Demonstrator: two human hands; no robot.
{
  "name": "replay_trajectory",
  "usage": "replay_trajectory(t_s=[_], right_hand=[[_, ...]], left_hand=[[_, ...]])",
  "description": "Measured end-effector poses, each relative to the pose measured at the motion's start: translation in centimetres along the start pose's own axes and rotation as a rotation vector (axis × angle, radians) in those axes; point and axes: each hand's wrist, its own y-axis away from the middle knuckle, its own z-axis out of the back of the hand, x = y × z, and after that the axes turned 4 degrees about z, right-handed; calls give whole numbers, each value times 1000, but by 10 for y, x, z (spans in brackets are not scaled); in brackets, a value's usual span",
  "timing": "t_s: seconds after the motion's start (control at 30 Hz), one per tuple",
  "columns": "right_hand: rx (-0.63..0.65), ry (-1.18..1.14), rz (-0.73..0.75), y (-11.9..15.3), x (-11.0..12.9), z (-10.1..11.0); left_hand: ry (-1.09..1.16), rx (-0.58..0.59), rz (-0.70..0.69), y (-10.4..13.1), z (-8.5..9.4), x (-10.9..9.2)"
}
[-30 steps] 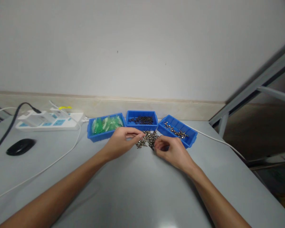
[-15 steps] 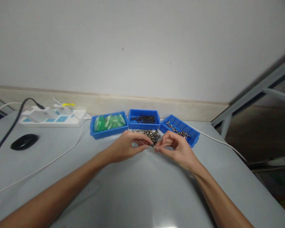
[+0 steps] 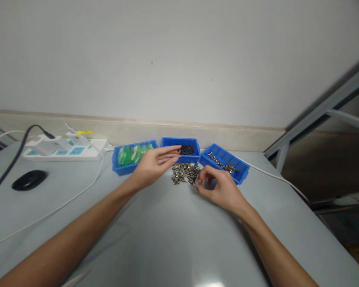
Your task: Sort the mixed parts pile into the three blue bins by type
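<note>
My left hand reaches over the front edge of the middle blue bin, which holds dark screws. Its fingers are stretched out, the thumb apart below them, and no held thing shows. Just in front of that bin lies a pile of mixed silver and dark screws on the table. My right hand is at the pile's right edge, fingers curled and thumb close to the index fingertip. Whatever they pinch is too small to make out. The right blue bin, behind this hand, contains shiny metal pieces.
A left blue bin holds green and clear plastic packets. Farther left are a white power strip with plugs, a black mouse and loose cables. The wall stands behind the bins; a metal frame is at right.
My left hand has left the pile and my right hand, moving up and left to the middle bin, its fingers straighter. My right hand stays by the pile.
</note>
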Motion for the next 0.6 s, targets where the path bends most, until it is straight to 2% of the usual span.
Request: replay_trajectory(t_s=[0.13, 0.33, 0.47, 0.6], right_hand=[[81, 62, 19, 0, 2, -4], [131, 65, 26, 1, 1, -6], [86, -168, -15, 1, -1, -6], [51, -482, -98, 2, -3, -5]], left_hand=[[-8, 24, 32, 0, 4, -2], [-239, 127, -36, 12, 1, -7], [-392, 224, -177, 19, -2, -7], [-403, 338, -203, 22, -4, -8]])
